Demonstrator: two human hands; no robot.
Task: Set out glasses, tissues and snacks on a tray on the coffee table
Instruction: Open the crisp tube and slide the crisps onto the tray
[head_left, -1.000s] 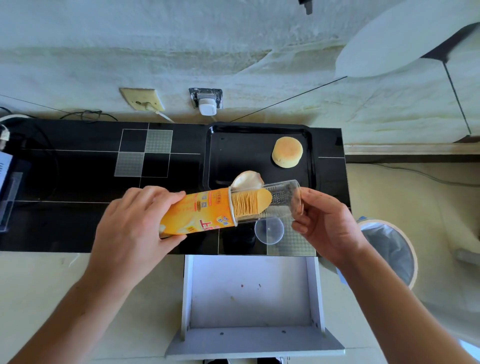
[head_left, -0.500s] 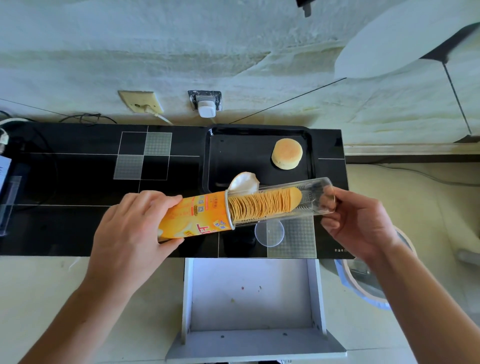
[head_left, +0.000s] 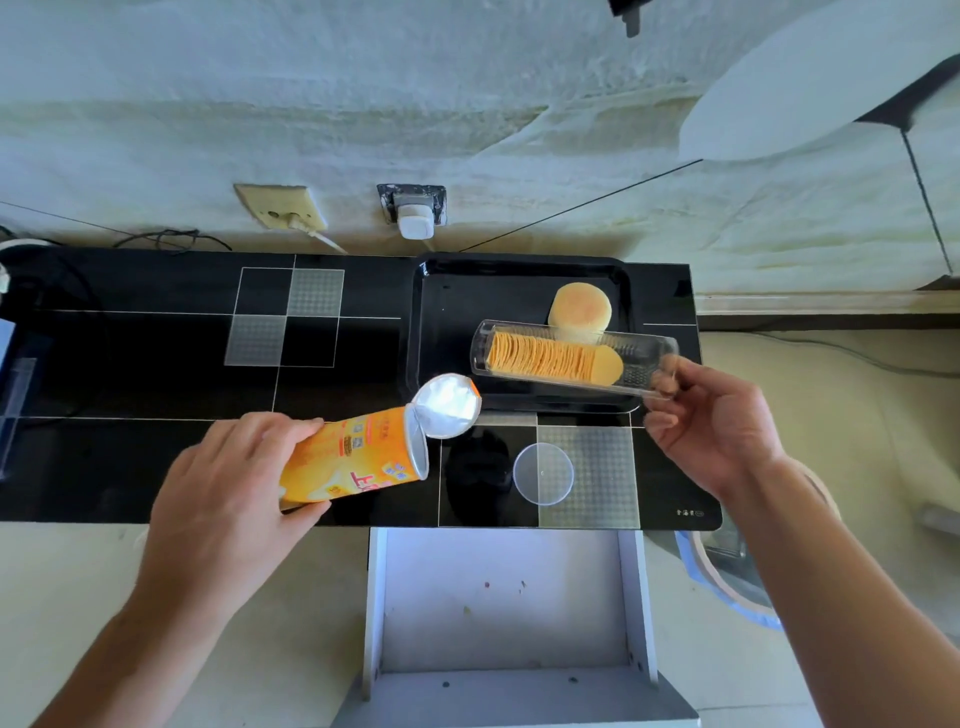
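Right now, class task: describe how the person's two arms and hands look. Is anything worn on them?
Both forearms are bare as far as the frame shows: no sleeves, no gloves. The left hand and the right hand show no rings, and neither wrist carries a watch or band. No markings are visible. The upper arms lie outside the picture, so whether short sleeves are worn cannot be told.

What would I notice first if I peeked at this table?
Probably the clear plastic sleeve of chips, held over the black tray by the right hand. Next, the bright orange chip can, tilted in the left hand over the black table, with its foil seal peeled back. A round bun sits on the tray behind the chips.
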